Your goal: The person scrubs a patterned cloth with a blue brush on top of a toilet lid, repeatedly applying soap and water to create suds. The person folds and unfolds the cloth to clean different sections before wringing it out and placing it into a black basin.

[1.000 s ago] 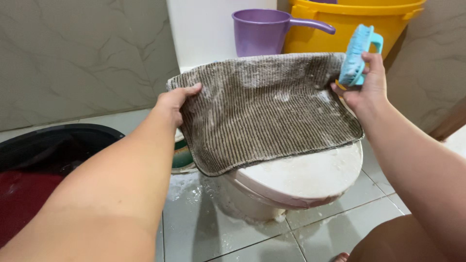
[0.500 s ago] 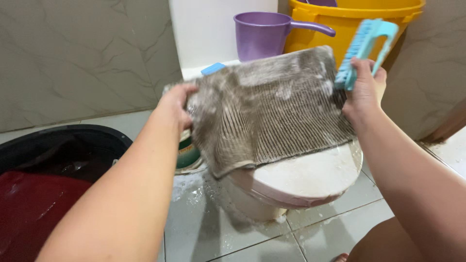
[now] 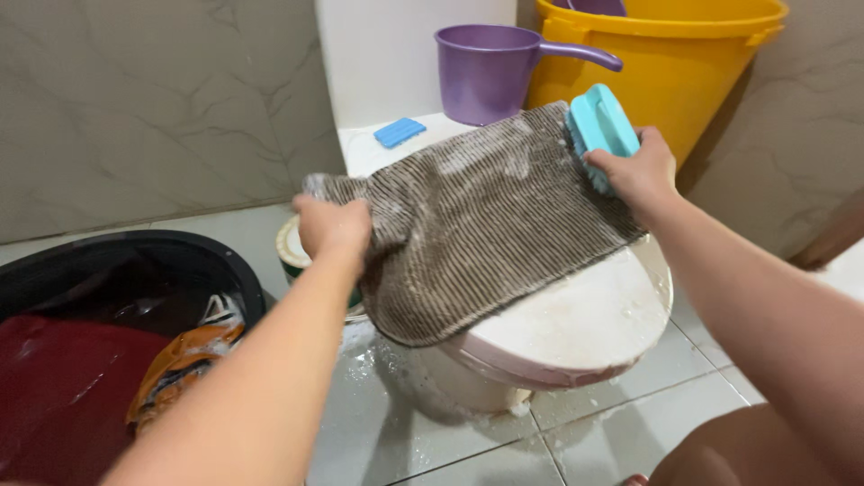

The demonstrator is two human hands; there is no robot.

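Observation:
A wet, soapy brown ribbed mat (image 3: 477, 225) lies spread over the closed white toilet lid (image 3: 576, 324). My left hand (image 3: 331, 225) grips the mat's near left corner, bunching it. My right hand (image 3: 634, 171) holds a light blue scrubbing brush (image 3: 598, 126) pressed bristles down on the mat's far right edge.
A purple dipper (image 3: 490, 63) and a blue soap bar (image 3: 400, 131) sit on the white ledge behind the toilet. A yellow bucket (image 3: 670, 63) stands at the back right. A black tub (image 3: 108, 288) holding red and orange laundry is at the left. The tiled floor (image 3: 423, 423) is wet.
The mat was held up by both hands; now it lies lower on the lid. My right hand turned the brush down onto the mat. My left hand moved down with its corner.

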